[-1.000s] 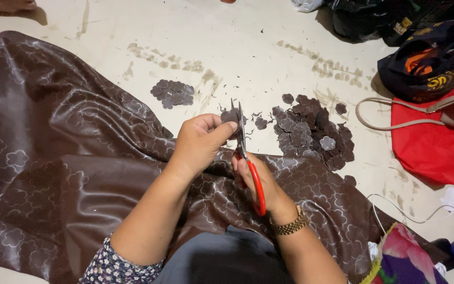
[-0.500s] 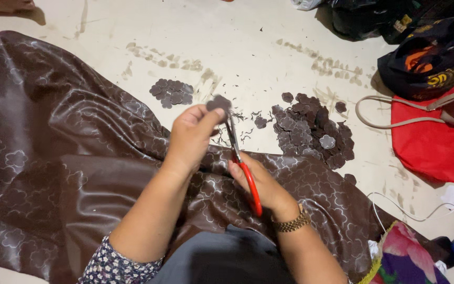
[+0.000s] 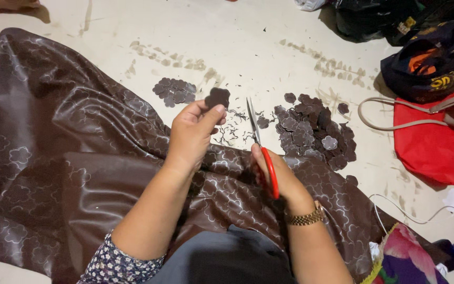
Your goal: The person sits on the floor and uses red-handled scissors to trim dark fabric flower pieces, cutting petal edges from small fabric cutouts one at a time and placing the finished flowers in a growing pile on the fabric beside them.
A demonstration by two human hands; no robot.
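I read cut as done: left hand (image 3: 193, 131) fingers pinch flower cutout (image 3: 217, 97), right hand (image 3: 277, 176) grips scissors (image 3: 261, 147), blades look shut; next, cutout to pile (image 3: 311, 131), careful release

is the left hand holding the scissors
No, the left hand pinches a small brown cutout; the red-handled scissors are in the right hand.

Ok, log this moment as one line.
left hand: pinches cut flower piece | right hand: grips red-handled scissors, blades up | brown fabric on lap | cut-piece pile on floor
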